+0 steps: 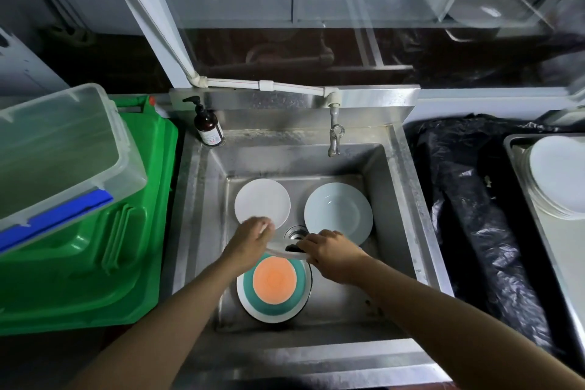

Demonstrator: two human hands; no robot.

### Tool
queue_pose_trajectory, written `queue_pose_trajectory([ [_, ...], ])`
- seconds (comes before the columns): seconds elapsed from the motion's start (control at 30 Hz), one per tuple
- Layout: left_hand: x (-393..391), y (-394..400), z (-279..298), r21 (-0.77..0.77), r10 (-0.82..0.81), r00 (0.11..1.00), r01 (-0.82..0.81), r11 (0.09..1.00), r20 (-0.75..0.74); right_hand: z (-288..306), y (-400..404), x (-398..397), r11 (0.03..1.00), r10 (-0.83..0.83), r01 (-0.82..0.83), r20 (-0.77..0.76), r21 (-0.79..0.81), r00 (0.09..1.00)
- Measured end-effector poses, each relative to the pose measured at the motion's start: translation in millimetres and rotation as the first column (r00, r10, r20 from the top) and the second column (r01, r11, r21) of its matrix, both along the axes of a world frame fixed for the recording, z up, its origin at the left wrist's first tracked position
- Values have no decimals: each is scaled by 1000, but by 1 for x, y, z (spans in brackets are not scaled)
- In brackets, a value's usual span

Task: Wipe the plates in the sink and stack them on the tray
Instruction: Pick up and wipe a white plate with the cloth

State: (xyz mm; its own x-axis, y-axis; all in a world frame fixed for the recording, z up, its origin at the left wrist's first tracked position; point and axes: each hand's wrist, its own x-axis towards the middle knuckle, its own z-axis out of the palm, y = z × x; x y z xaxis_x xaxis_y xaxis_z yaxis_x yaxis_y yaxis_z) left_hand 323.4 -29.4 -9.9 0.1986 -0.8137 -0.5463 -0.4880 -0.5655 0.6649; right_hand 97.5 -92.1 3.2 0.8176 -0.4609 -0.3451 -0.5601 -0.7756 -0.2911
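Ceramic is the likely material of every plate shown, so each is judged stiff, moderately heavy, brittle against the steel, and slippery if wet.

Outward of the grip, to its left, a green bin [104, 250] carrying a clear plastic box [60, 155] is seen; neither belongs to the task.

The left hand [250, 239] is curled round the left rim of a held plate [278, 252], which is lifted edge-on above the sink [202, 199] and is blurred. Just beyond this hand a white plate [262, 201] lies flat on the sink floor, and directly beneath the grip a plate with an orange centre and teal ring [274, 286] rests on a larger white one.

The right hand [329, 252] is closed over the right rim of the held plate, with something dark under its fingers, probably a wiping pad; what it is cannot be told. A rim hold at opposite edges, thumb above and fingers below, is judged the safest purchase, since the glazed face offers little friction.

To the right of the grip, beyond the drain [296, 233], a pale blue plate [338, 212] lies on the sink floor. Further right, past a black bag [474, 199], a tray [544, 231] bears a stack of pale plates [557, 177].

Three or more plates are judged still to be wiped. Chipping on the sink wall during transfer is the main hazard.
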Motion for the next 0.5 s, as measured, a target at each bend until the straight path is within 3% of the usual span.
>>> queue_pose_trajectory([
  [0.07, -3, 4, 16, 47, -237, 963, 245, 968, -129, 10, -14, 3, 988, -27, 34, -49, 151, 998],
  [0.13, -4, 5, 23, 72, -468, 879, 474, 877, -94, 16, -27, 3, 963, -30, 54, -93, 265, 995],
  [0.17, -5, 4, 24, 70, -514, 857, 515, 854, -36, 18, -31, 3, 949, -35, 67, -108, 307, 994],
  [0.4, -3, 2, 4, 111, -265, 905, 317, 942, -332, 17, -49, 3, 924, -158, 173, -74, 342, 985],
  [0.5, -5, 9, -7, 129, 4, 852, 75, 989, -524, 6, -49, 0, 920, -265, 248, 18, 303, 964],
])
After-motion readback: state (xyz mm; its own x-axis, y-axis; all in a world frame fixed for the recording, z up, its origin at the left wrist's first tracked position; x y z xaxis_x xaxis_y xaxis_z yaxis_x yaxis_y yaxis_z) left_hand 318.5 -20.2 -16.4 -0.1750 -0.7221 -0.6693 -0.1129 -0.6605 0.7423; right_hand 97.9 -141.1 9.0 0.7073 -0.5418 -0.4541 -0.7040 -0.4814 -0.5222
